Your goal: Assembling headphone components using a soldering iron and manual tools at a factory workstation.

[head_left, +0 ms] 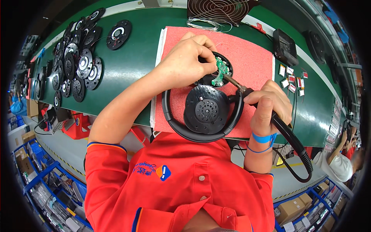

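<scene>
A pair of black headphones lies on a pink foam mat (251, 46), its curved headband (176, 125) toward me. In the far ear cup sits a green circuit board (221, 70). My left hand (189, 60) is closed in a pinch at the board's left edge; whatever its fingertips hold is hidden. My right hand (270, 106) grips a soldering iron (236, 84), whose tip points at the board's right side and appears to touch it. A round black speaker plate (206, 109) with small holes lies inside the headband's curve.
Many round black speaker plates (78, 89) are heaped at the left of the green bench (135, 73). A fan with a wire grille (220, 9) and a coil of thin wire (205, 24) are at the back. A black box (285, 46) and small battery packs (291, 88) lie right.
</scene>
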`<state>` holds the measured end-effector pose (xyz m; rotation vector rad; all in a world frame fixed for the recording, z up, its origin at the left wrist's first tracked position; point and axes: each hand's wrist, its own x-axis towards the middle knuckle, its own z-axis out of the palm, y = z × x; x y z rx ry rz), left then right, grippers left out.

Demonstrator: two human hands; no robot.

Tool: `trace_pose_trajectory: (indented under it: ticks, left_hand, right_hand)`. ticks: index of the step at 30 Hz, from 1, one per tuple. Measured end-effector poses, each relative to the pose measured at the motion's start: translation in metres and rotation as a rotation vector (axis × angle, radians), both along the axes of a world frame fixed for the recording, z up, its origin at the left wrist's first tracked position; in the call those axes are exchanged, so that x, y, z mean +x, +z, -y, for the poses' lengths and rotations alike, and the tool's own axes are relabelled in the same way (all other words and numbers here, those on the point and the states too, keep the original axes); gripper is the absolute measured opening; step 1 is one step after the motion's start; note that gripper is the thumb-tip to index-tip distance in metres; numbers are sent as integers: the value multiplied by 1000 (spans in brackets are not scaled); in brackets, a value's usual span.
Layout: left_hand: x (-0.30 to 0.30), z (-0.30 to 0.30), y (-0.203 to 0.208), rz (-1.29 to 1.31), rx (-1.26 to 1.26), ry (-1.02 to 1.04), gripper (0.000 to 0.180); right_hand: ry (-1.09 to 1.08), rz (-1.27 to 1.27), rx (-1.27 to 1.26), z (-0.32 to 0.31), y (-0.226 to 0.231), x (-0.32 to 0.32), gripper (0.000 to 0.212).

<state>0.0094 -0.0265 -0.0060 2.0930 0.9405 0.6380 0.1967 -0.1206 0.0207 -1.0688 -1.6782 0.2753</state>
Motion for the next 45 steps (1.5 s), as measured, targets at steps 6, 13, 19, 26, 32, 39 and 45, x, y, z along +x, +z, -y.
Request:
trace_pose_trajectory:
  ticks: [6, 13, 19, 26, 32, 39, 45]
  left_hand:
    - [0, 1, -2, 14, 13, 11, 7]
    - [1, -1, -5, 42, 13, 9, 11]
    - [1, -1, -5, 41, 18, 6, 11]
    - [0, -1, -4, 38, 14, 11, 11]
    - [1, -1, -3, 39, 0, 15, 11]
    - [2, -1, -2, 22, -18, 15, 11]
    - [1, 0, -2, 27, -11, 18, 11]
  right_hand:
    - [73, 52, 16, -3, 0, 5, 23]
    - [43, 28, 13, -4, -2, 1, 38]
    - [46, 23, 18, -4, -3, 1, 36]
    - [44, 34, 19, -4, -3, 0, 36]
    - [46, 54, 5, -4, -1, 0, 36]
    - [48, 66, 5, -3, -1, 1, 36]
    - [33, 57, 18, -3, -2, 0, 38]
